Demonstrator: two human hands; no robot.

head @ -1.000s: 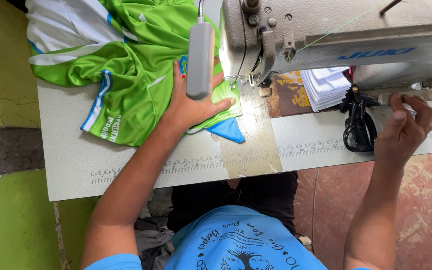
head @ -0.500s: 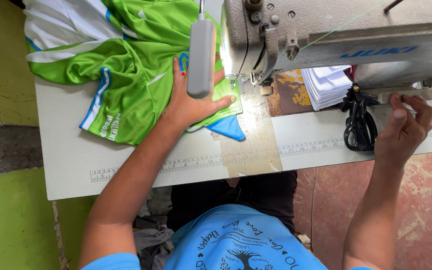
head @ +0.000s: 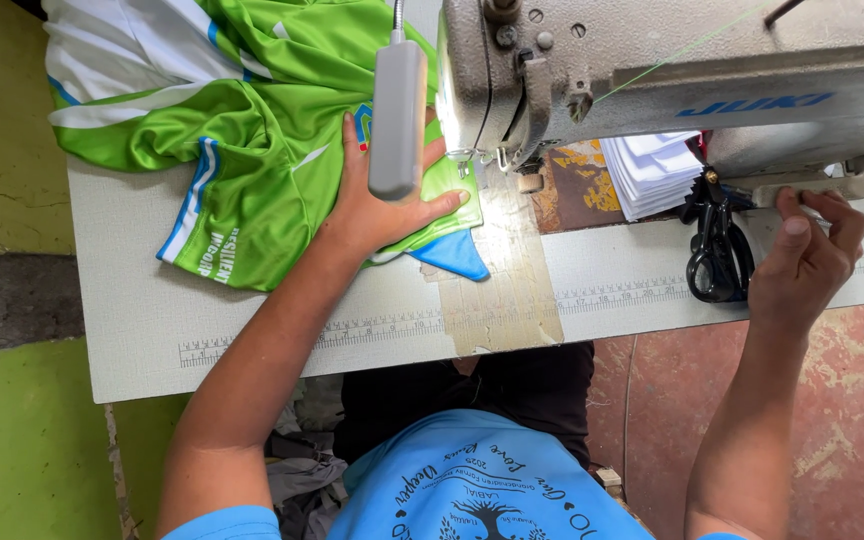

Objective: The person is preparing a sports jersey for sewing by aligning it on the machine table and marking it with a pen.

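Observation:
A green sports jersey (head: pixel 252 120) with white and blue stripes lies bunched on the white sewing table (head: pixel 132 330). My left hand (head: pixel 377 205) rests flat on the jersey's edge, fingers spread, just left of the needle area of the grey sewing machine (head: pixel 652 70). A blue fabric corner (head: pixel 452 255) pokes out below that hand. My right hand (head: pixel 802 255) reaches up at the machine's right end, fingers curled around the handwheel area under the machine body.
A grey lamp head (head: pixel 397 110) on a gooseneck hangs over my left hand. Black scissors (head: pixel 717 250) hang by the machine, beside a stack of white labels (head: pixel 652 170). Printed rulers run along the table's front edge. A red floor shows at the right.
The jersey and my left hand have shifted slightly away from me on the table. My right hand stays at the machine's right end.

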